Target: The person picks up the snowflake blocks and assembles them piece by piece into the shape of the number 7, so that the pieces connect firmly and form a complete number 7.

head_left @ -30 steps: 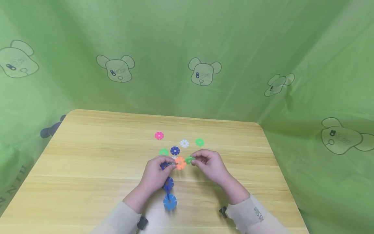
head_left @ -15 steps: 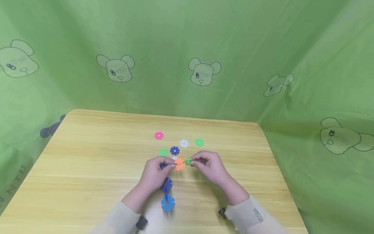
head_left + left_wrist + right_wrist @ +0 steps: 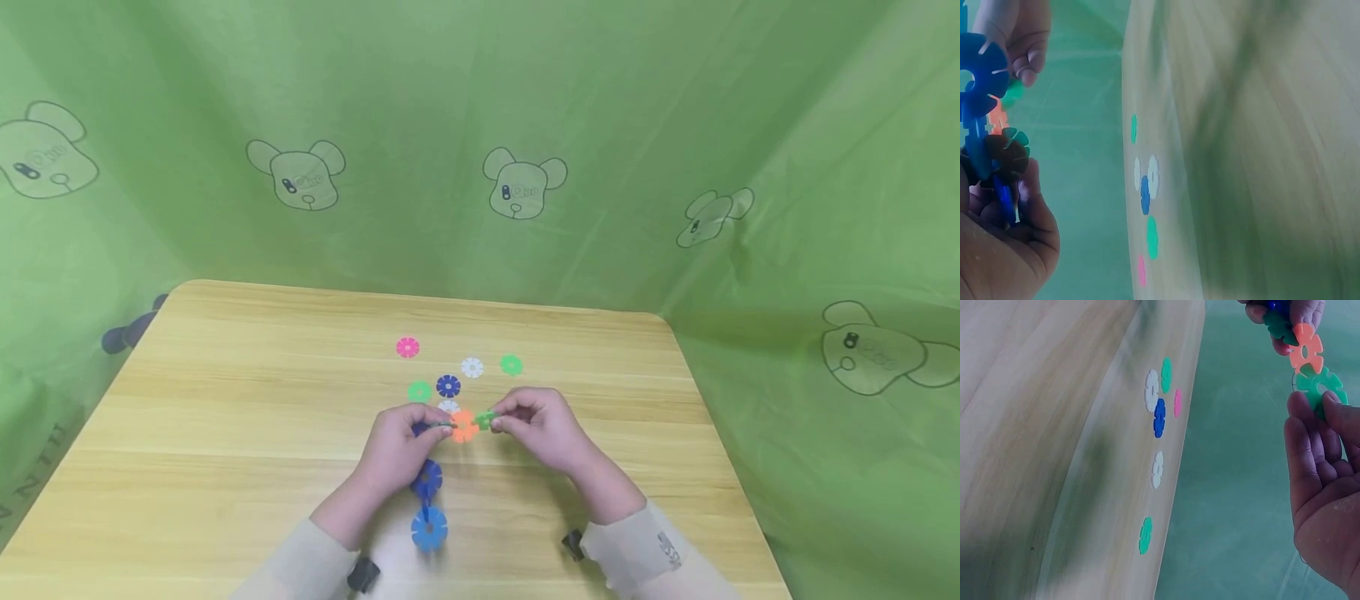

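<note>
My left hand pinches a dark green interlocking disc in a joined string of notched plastic discs. From it hang a dark blue disc and, lowest, a lighter blue disc. An orange disc stands between the two hands, attached to the dark green one. On its other side, my right hand pinches a bright green disc between thumb and fingers. The bright green disc's edge meets the orange one; how deep their slots sit is unclear. Left fingers partly hide the string's middle.
Loose discs lie flat on the wooden table beyond the hands: pink, white, dark blue, green, another green and a second white. A green curtain hangs behind.
The orange disc and the held bright green disc have dropped slightly, and the green one has turned a little. The hanging blue discs have swung slightly left and nearer the body. Both hands keep their pinches.
</note>
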Motion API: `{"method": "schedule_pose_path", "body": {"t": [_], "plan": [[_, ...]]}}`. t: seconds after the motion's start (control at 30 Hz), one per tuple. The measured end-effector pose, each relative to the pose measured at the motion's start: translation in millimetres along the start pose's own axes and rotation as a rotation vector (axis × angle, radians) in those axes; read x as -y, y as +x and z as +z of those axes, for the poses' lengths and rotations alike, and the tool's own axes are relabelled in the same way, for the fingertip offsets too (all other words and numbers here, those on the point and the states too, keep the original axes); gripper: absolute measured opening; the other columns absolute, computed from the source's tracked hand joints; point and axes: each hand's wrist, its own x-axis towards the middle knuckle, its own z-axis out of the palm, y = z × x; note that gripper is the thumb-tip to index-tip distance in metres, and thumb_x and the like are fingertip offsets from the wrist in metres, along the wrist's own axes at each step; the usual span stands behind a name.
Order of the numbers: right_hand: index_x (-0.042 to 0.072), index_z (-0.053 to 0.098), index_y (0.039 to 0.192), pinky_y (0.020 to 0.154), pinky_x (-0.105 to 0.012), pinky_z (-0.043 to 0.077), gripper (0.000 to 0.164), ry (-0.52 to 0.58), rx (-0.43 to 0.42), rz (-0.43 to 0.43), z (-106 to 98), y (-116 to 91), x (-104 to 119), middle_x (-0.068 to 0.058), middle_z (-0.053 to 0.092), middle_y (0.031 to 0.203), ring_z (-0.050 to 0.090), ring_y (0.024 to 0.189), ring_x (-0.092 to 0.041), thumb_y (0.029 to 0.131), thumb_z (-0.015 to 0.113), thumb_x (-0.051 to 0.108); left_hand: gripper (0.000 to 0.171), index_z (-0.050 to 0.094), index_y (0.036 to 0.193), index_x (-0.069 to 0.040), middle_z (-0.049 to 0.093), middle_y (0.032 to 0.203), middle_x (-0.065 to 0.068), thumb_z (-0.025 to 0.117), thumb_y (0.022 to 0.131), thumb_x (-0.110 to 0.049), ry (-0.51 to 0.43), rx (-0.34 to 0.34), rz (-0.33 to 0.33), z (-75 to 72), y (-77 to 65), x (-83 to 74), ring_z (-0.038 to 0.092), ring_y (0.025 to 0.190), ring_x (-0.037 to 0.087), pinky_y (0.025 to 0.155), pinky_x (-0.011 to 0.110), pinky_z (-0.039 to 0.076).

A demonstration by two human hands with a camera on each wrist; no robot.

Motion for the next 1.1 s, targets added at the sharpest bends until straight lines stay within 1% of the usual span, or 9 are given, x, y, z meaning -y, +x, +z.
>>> {"method": "schedule_pose_path", "body": {"t": [0.07,0.2,0.33,0.4,0.57,0.73,0.83,0.97,1.1], "plan": [[-0.005,0.074,0.097,0.08,-0.032,0.065,0.011,0.001,0.013,-0.004,-1.0,0.5,1.4,-0.015,0.076,0.093,0.076,0.084,-0.022,0.09,0.073,-0.013,0.006,0.077,0.094,-0.009,0.079,0.107,0.001,0.076,0.098,-0.014,0.01,-0.003,0.006,-0.1,-0.1,-0.5,0.073,0.096,0.015,0.084,0.03,0.062],[-0.004,0.074,0.095,0.076,-0.031,0.065,0.011,-0.006,0.03,-0.001,-3.1,0.2,1.0,-0.015,0.075,0.091,0.075,0.082,-0.021,0.089,0.074,-0.014,0.006,0.077,0.095,-0.007,0.079,0.108,0.003,0.077,0.097,-0.013,-0.023,0.012,-0.01,0.8,-0.3,-0.8,0.066,0.072,0.011,0.065,0.023,0.057],[-0.003,0.075,0.094,0.071,-0.031,0.065,0.012,-0.024,0.03,-0.01,-5.2,-2.6,-0.5,-0.011,0.076,0.088,0.074,0.078,-0.022,0.088,0.075,-0.014,0.007,0.078,0.095,-0.007,0.079,0.106,0.002,0.078,0.097,-0.013,-0.024,0.016,0.009,4.2,-1.6,0.9,0.067,0.074,0.011,0.07,0.026,0.06],[-0.003,0.076,0.094,0.071,-0.035,0.066,0.012,-0.037,0.026,-0.015,-5.5,-3.8,-1.0,-0.01,0.076,0.088,0.074,0.077,-0.022,0.088,0.075,-0.014,0.008,0.077,0.096,-0.007,0.079,0.103,0.001,0.078,0.096,-0.014,-0.007,0.011,0.029,5.7,-2.2,1.7,0.071,0.088,0.012,0.082,0.031,0.062],[-0.003,0.076,0.096,0.072,-0.04,0.066,0.009,-0.075,0.02,-0.049,-4.7,-6.0,2.1,-0.013,0.076,0.088,0.075,0.078,-0.021,0.091,0.076,-0.01,0.01,0.078,0.098,-0.005,0.079,0.101,-0.001,0.079,0.095,-0.015,-0.006,0.013,0.033,6.9,-2.2,1.7,0.073,0.098,0.018,0.091,0.04,0.062],[-0.003,0.076,0.096,0.072,-0.035,0.066,0.008,-0.056,0.014,-0.041,-2.0,-6.1,1.7,-0.014,0.076,0.087,0.075,0.077,-0.022,0.091,0.076,-0.009,0.009,0.077,0.098,-0.006,0.079,0.101,-0.001,0.079,0.095,-0.015,-0.005,0.006,0.02,5.4,-2.0,0.3,0.072,0.098,0.015,0.091,0.037,0.061],[-0.004,0.075,0.095,0.073,-0.034,0.066,0.008,-0.009,0.011,-0.022,0.4,-6.4,0.6,-0.016,0.076,0.087,0.075,0.077,-0.022,0.09,0.075,-0.011,0.009,0.078,0.097,-0.006,0.079,0.103,-0.001,0.079,0.095,-0.014,-0.023,0.013,0.0,4.7,-1.9,-0.4,0.066,0.076,0.009,0.072,0.026,0.059],[-0.006,0.074,0.095,0.075,-0.036,0.066,0.011,0.03,0.003,-0.026,4.4,-8.1,-2.2,-0.015,0.076,0.089,0.076,0.079,-0.02,0.088,0.074,-0.015,0.007,0.078,0.096,-0.005,0.079,0.105,0.002,0.078,0.096,-0.012,-0.057,0.025,-0.024,4.4,-2.9,-1.7,0.048,0.052,0.007,0.048,0.018,0.044],[-0.006,0.074,0.095,0.076,-0.034,0.066,0.014,0.036,-0.023,-0.057,7.2,-10.8,-5.3,-0.015,0.076,0.09,0.076,0.08,-0.018,0.087,0.074,-0.017,0.007,0.078,0.096,-0.006,0.079,0.105,0.003,0.08,0.095,-0.013,-0.019,0.026,-0.001,3.9,-3.6,-1.8,0.051,0.056,0.005,0.05,0.018,0.046]]}}
